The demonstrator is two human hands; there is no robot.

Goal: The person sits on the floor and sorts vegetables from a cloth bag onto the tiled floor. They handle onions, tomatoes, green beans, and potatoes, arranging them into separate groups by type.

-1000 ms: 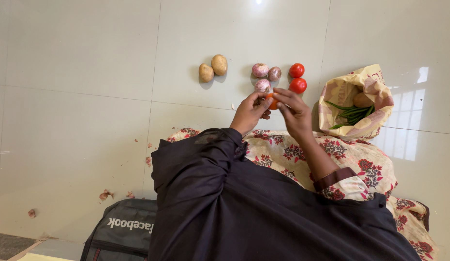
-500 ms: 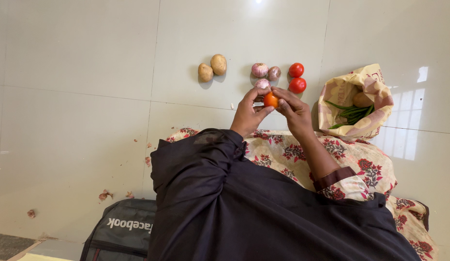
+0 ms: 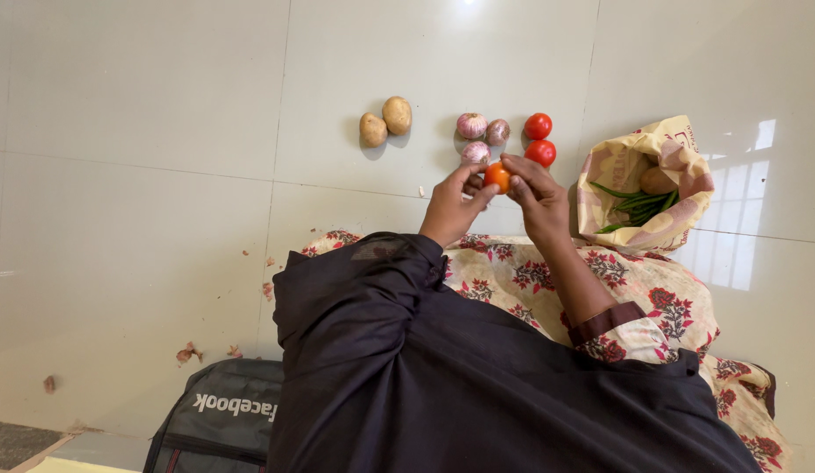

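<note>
Underneath, glossy pale floor tiles point(image 3: 162, 105)

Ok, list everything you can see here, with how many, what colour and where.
small orange tomato: one, orange, held between both hands
round red tomatoes: two, red, on the floor beyond the hands
pink-skinned onions: three, pink, left of the red tomatoes
brown potatoes: two, brown, further left
printed paper bag: one, beige, at right, holding green chillies and a potato
dark backpack: one, grey-black, bottom left
left hand: on the tomato
right hand: on the tomato
</note>
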